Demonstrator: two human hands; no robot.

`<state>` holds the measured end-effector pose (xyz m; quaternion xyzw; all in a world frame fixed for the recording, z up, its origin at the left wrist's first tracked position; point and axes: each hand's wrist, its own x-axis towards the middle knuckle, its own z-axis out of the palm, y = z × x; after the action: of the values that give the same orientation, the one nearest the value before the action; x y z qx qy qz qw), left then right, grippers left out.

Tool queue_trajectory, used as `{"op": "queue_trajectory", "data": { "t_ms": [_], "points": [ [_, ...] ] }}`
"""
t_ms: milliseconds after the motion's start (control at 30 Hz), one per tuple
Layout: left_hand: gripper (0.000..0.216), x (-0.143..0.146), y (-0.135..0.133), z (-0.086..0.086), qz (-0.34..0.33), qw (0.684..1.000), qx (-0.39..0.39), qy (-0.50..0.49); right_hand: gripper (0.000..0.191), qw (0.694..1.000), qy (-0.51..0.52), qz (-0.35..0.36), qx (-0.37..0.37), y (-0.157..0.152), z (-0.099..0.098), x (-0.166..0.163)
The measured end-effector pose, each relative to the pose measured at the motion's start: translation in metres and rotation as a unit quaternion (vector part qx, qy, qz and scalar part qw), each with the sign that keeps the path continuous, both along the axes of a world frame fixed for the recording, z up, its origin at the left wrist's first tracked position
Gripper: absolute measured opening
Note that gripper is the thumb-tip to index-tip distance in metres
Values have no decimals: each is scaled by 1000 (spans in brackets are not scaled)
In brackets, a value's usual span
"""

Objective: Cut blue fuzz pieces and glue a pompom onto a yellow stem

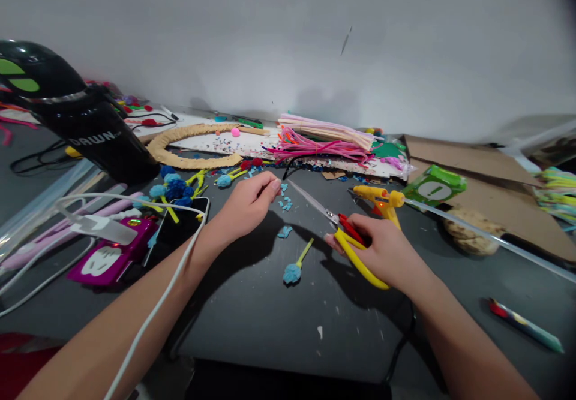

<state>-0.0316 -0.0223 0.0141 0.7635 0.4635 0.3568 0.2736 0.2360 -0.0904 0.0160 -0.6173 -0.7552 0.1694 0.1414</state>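
My left hand (pixel 254 203) is closed in a pinch above the dark tabletop. What lies between its fingertips is too small or hidden to make out. A short black strip (pixel 288 167) shows just beyond those fingertips. In my right hand (pixel 382 247) is a pair of scissors (pixel 335 219) with red and yellow handles, its tips pointing towards my left hand. Small light-blue scraps (pixel 285 232) lie on the table between the hands. Closer to me rests a blue fuzzy flower (pixel 292 273) on a yellow-green stem.
A yellow glue gun (pixel 380 199) with a long clear stick lies right of centre, beside a green packet (pixel 434 185). Bundled pipe cleaners (pixel 319 139) lie at the back. Leftward are blue pompom flowers (pixel 175 187), a black bottle (pixel 90 130) and a purple power strip (pixel 105 259). A white cable (pixel 155 313) crosses my left forearm.
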Motion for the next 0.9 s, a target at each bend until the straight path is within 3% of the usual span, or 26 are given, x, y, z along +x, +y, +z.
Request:
{"op": "queue_trajectory", "data": {
  "t_ms": [900],
  "points": [
    [29, 1, -1, 1, -8, 1000, 8, -5, 47, 999, -35, 4, 10, 1, -2, -2]
  ]
}}
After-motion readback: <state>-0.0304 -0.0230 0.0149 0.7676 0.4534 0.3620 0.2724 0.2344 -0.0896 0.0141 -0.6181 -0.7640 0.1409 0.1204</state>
